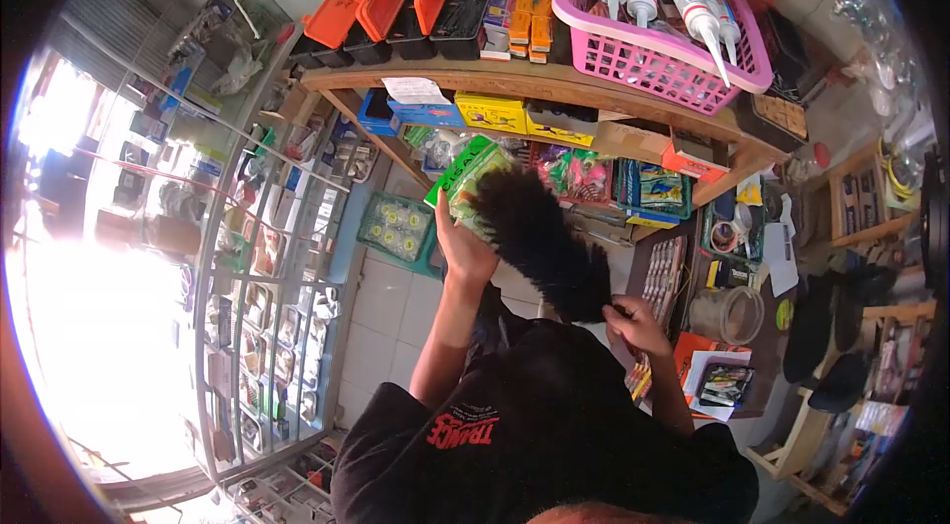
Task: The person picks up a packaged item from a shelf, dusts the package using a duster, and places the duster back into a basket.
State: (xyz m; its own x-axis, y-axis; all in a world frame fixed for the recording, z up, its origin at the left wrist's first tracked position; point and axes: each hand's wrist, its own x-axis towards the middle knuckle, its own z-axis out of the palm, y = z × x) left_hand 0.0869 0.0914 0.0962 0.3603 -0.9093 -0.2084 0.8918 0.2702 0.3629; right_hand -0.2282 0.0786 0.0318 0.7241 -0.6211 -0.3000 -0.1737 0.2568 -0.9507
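My left hand [463,249] is closed around the lower side of a clear plastic pack [467,180] with a bright green header card, held up in front of the shelf. In my right hand [638,324] is the end of a black, bushy duster [546,242]. It slants up and to the left, and its bristly tip covers the right part of the pack. What the pack contains is partly hidden. Below and left of the pack, a green basket [427,265] of small round-labelled packets sits low down.
On the wooden shelf [435,75] ahead stand black bins with orange lids [384,1], small boxes and a pink basket [643,77] of sealant tubes. Glass display shelves [272,286] rise at left. A clear jar [727,314] and papers lie on the right-hand counter.
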